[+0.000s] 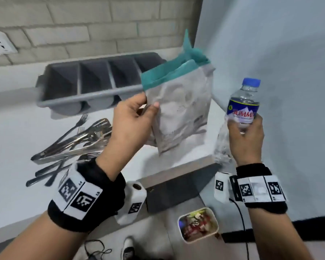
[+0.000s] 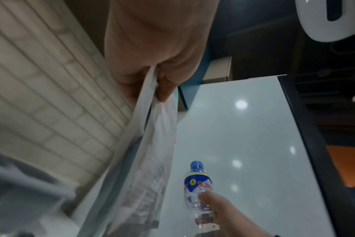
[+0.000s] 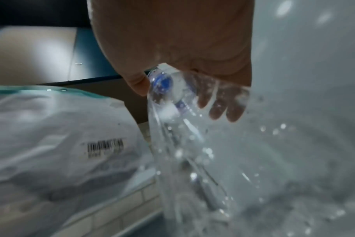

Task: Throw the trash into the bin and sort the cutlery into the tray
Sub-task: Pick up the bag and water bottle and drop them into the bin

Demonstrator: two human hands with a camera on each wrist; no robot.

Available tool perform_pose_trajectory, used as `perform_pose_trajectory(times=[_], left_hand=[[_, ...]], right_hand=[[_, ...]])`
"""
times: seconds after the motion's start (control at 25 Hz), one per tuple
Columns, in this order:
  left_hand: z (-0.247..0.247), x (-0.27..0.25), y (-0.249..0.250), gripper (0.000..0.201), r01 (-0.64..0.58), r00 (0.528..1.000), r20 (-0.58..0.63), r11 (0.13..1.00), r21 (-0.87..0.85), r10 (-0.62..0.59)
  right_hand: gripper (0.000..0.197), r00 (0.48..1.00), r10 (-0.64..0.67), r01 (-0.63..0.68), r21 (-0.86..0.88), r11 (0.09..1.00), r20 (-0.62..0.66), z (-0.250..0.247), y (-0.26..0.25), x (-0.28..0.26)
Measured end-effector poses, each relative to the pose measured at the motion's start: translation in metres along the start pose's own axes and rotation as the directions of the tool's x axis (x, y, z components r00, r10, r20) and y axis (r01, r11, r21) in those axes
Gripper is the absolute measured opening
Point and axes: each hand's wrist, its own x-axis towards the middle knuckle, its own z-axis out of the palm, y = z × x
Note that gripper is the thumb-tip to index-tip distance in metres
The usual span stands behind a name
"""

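My left hand (image 1: 148,107) pinches the edge of a white pouch with a teal top (image 1: 178,111) and holds it upright above the counter's right end. The left wrist view shows that pinch (image 2: 160,89) on the pouch (image 2: 152,160). My right hand (image 1: 242,126) grips a clear water bottle with a blue cap (image 1: 242,102) upright, to the right of the pouch. Crumpled clear plastic (image 1: 221,145) hangs beside that hand; whether the hand holds it I cannot tell. The bottle (image 3: 172,112) fills the right wrist view. A pile of metal cutlery (image 1: 73,141) lies in front of the grey tray (image 1: 94,95).
A small cream bin (image 1: 199,239) with wrappers inside stands on the floor below the counter's corner (image 1: 210,158). A grey wall panel rises on the right. A wall socket (image 1: 0,44) sits at the far left. A shoe (image 1: 128,248) and cables are on the floor.
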Motion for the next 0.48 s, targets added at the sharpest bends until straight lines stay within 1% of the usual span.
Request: perform_pose_trajectory(times=[0.08, 0.16, 0.24, 0.32, 0.36, 0.44, 0.48], left_hand=[[0.042, -0.014, -0.005, 0.031, 0.053, 0.991, 0.128, 0.998, -0.031, -0.049], [0.075, -0.028, -0.015, 0.027, 0.089, 0.968, 0.238, 0.995, -0.045, -0.076], [0.108, -0.044, -0.032, 0.025, 0.149, 0.929, 0.341, 0.989, 0.013, -0.144], [0.132, -0.058, -0.054, 0.021, 0.198, 0.882, 0.416, 0.975, 0.103, -0.223], [0.141, -0.063, -0.067, 0.021, 0.202, 0.855, 0.455, 0.968, 0.150, -0.249], [0.155, -0.072, -0.093, 0.020, 0.185, 0.798, 0.531, 0.955, 0.232, -0.284], [0.159, -0.076, -0.105, 0.020, 0.175, 0.778, 0.556, 0.951, 0.257, -0.293]], right_hand=[[0.056, 0.996, 0.065, -0.066, -0.014, 0.998, -0.067, -0.037, 0.033, -0.012], [0.052, 0.986, 0.139, -0.140, -0.007, 0.990, -0.094, -0.060, 0.064, -0.027], [0.049, 0.965, 0.232, -0.234, 0.000, 0.972, -0.121, -0.079, 0.097, -0.043], [0.050, 0.925, 0.349, -0.354, -0.004, 0.935, -0.150, -0.089, 0.126, -0.064], [0.050, 0.897, 0.409, -0.415, -0.002, 0.910, -0.165, -0.092, 0.139, -0.075], [0.049, 0.851, 0.490, -0.496, 0.015, 0.868, -0.188, -0.093, 0.162, -0.098], [0.049, 0.828, 0.526, -0.533, 0.018, 0.846, -0.196, -0.091, 0.172, -0.109]])
